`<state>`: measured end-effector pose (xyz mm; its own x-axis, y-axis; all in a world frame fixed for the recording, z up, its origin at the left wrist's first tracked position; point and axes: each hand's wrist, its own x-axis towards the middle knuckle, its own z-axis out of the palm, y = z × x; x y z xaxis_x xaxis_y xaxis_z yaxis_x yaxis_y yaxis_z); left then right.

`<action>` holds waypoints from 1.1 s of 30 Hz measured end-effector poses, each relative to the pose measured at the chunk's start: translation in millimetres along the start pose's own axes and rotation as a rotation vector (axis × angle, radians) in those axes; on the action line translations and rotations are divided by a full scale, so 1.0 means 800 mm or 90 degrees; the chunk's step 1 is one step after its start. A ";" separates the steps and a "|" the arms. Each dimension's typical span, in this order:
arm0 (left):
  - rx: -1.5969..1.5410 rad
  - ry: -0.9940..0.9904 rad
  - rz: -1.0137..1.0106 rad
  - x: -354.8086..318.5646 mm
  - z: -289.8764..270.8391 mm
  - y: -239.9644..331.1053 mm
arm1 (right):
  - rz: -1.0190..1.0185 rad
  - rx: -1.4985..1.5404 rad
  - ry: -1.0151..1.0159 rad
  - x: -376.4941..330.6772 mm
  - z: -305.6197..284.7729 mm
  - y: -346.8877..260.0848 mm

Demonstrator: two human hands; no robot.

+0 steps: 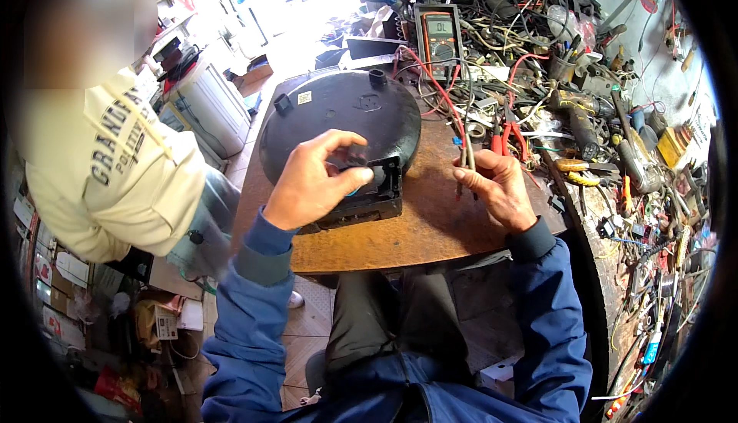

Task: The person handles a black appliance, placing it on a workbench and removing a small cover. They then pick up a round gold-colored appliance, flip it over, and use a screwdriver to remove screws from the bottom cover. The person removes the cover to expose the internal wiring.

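A round black appliance (338,104) lies underside up on the wooden table, with short stubby feet and an open box-like housing (388,185) on its near side. My left hand (307,185) is over its near edge, thumb and forefinger closed around a black foot-like stub (355,154). A bit of blue shows under the thumb; the other fingers are partly hidden. To the right, above the bare wood, my right hand (496,185) pinches two meter probes (466,158) side by side, tips down. Their red and black leads run back to a multimeter (440,35) standing behind.
Red-handled pliers (509,135) lie beyond my right hand. Tangled cables, a drill (580,123) and loose tools crowd the bench on the right. Another person in a cream hoodie (115,169) stands at the left beside the wooden table (361,250). A white cabinet (207,108) is behind them.
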<state>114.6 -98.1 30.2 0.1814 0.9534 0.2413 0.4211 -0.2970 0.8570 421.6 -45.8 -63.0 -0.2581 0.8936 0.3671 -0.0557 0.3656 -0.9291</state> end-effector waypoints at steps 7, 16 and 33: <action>-0.213 -0.087 -0.049 0.010 -0.035 -0.020 | 0.113 0.120 -0.039 -0.002 -0.017 -0.007; -0.227 -0.068 -0.043 0.002 -0.039 -0.035 | 0.190 -0.022 -0.090 0.005 -0.016 -0.025; -0.313 -0.088 -0.088 0.007 -0.057 -0.045 | 0.263 0.179 0.038 0.012 0.002 -0.032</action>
<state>59.9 -79.6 21.6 0.2836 0.9558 0.0773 -0.0116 -0.0772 0.9969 419.2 -46.6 -36.0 -0.2577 0.9654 -0.0400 -0.2200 -0.0989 -0.9705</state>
